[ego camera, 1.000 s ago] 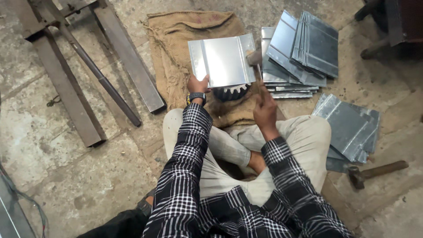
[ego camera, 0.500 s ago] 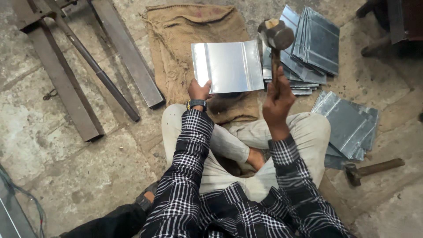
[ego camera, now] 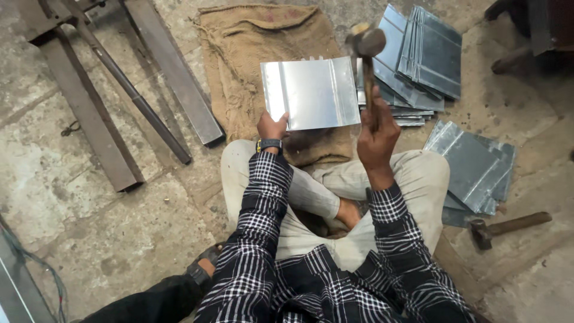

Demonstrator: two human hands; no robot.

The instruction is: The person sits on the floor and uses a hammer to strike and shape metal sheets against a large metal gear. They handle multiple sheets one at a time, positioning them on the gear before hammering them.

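a: step in hand?
b: hammering, by the look of it. hammer (ego camera: 369, 45) raised high in the right hand (ego camera: 376, 139), head up above the right edge of the metal sheet (ego camera: 311, 93).

a: where's the sheet?
b: held out in front of the crossed legs, over the burlap sack (ego camera: 251, 54) on the floor. gripped at its lower left corner by the left hand (ego camera: 272, 127).

a: fingers?
b: left fingers pinched tight on the sheet's corner, thumb on top. right fingers wrapped fully round the wooden handle, fist closed.

a: pose of the arms?
b: both forearms stretched forward, checked sleeves to the wrists, watch on the left wrist. right wrist cocked back, handle near upright. left arm low and steady, bracing the sheet.

a: next move, if judged from this?
b: likely a downward blow near the folded seam by the right edge. calls for a firm left grip and a flat landing of the head, clear of the thumb.

a: anything else around?
b: stack of cut sheets (ego camera: 421, 57) beyond the hammer, another pile (ego camera: 478, 167) to the right, a second hammer (ego camera: 508, 226) lying on the floor beside it, steel bars (ego camera: 149, 90) off to the left.
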